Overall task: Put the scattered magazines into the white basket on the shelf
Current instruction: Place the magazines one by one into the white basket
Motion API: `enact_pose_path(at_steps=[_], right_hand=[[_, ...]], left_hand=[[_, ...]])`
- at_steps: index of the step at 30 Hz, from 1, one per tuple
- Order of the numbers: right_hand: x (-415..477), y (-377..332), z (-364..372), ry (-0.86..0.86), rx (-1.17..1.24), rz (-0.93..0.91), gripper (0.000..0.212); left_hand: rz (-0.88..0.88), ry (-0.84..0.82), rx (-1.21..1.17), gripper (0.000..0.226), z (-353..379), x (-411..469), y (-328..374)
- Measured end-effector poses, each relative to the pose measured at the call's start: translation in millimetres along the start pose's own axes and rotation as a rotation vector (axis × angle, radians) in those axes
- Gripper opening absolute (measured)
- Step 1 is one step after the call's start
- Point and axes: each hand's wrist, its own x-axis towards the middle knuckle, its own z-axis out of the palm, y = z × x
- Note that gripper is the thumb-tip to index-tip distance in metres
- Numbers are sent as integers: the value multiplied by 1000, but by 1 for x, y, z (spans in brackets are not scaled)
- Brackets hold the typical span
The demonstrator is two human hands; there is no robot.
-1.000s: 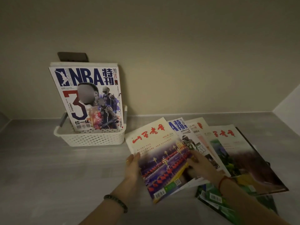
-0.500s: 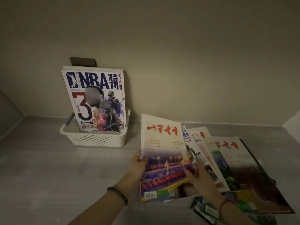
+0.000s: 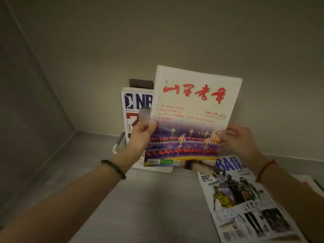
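I hold a cream magazine with red characters point(image 3: 192, 109) upright in the air, in front of the white basket point(image 3: 154, 168). My left hand point(image 3: 142, 135) grips its left edge. My right hand point(image 3: 238, 139) rests on its right edge with fingers spread. The basket is mostly hidden behind the magazine; only its front rim and left corner show. An NBA magazine point(image 3: 135, 109) stands in the basket, leaning on the back wall. Another NBA magazine point(image 3: 242, 199) lies flat on the shelf at lower right.
The grey shelf surface point(image 3: 149, 207) stretches in front of the basket. A side wall point(image 3: 26, 120) closes the left. A dark plate point(image 3: 141, 83) sits on the back wall. Edges of more magazines point(image 3: 312, 185) peek out at far right.
Both hands have lifted the cream magazine off the pile and raised it upright toward the basket. The NBA magazine beneath it is now uncovered. The view has shifted right and closer.
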Motion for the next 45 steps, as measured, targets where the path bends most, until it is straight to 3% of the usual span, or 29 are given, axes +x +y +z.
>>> enact_pose_path(at_steps=[5, 9, 13, 17, 21, 25, 29, 32, 38, 42, 45], right_hand=[[34, -47, 70, 37, 92, -61, 16], [54, -39, 121, 68, 36, -27, 16], [62, -10, 151, 106, -41, 19, 14], [66, 16, 165, 146, -91, 75, 7], [68, 35, 173, 137, -73, 126, 13], [68, 45, 175, 165, -19, 156, 26], [60, 46, 165, 62, 12, 136, 15], [41, 52, 138, 45, -22, 132, 31], [-21, 86, 33, 103, -155, 209, 34], [-66, 112, -39, 94, -197, 344, 39], [-90, 132, -78, 107, -307, 379, 42]], left_hand=[[122, 111, 91, 17, -68, 56, 25], [48, 209, 88, 6, -99, 94, 7], [-41, 234, 85, 16, -109, 112, -32], [-120, 244, 68, 23, -107, 125, -66], [-108, 319, 103, 17, -102, 132, -87], [-114, 404, 142, 30, -99, 136, -97], [-49, 406, 145, 33, -89, 126, -99], [27, 353, 157, 36, -72, 105, -93], [160, 97, 138, 29, -5, 33, -80], [-37, -69, 107, 8, 56, -11, -99], [-281, -184, 106, 11, 96, -37, -120]])
